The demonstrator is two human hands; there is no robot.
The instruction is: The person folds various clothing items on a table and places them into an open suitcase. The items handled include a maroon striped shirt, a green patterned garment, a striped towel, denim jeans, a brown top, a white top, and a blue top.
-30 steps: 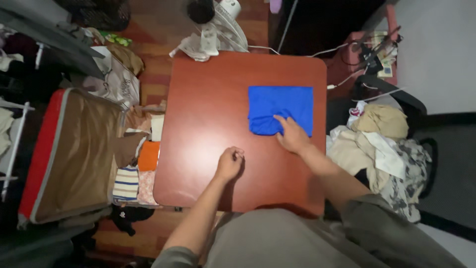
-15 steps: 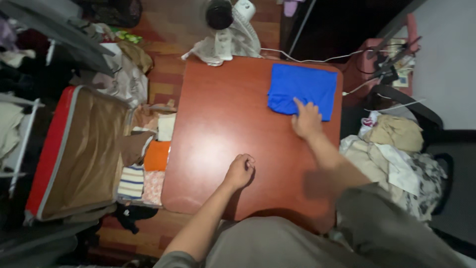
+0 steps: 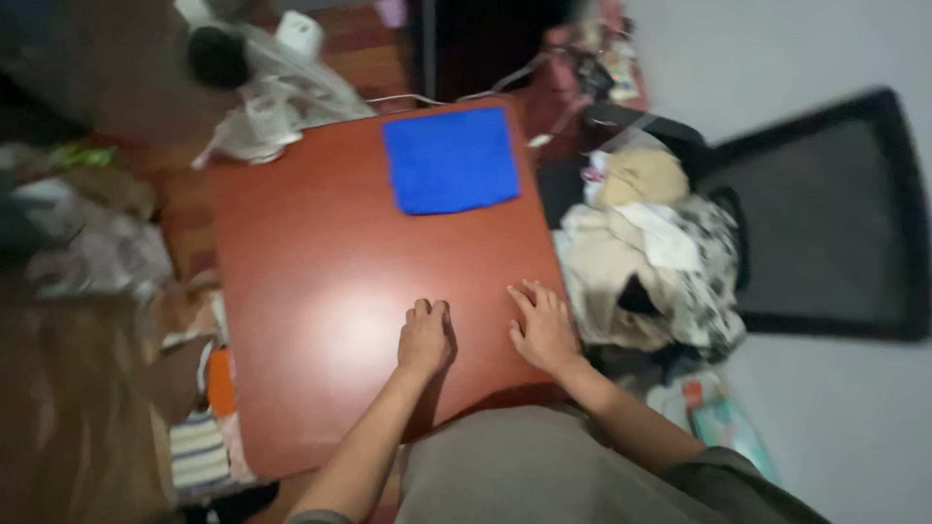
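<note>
Both hands rest empty on the tabletop [image 3: 291, 291]: left hand [image 3: 425, 337] loosely curled, right hand [image 3: 544, 328] flat near the right edge (the folded blue cloth [image 3: 449, 160] lies well apart, by the far edge).

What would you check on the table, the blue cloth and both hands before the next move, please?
1. Blue cloth folded flat at the table's far edge: ok.
2. Cloth lies fully on the table, not overhanging: ok, though it sits close to the edge.
3. Left hand empty, curled on the bare tabletop: ok.
4. Right hand empty, flat near the table's right edge: ok.
5. Both hands clear of the cloth: ok.
6. Pile of clothes beside the right hand, touching the table or not: cannot tell.
</note>
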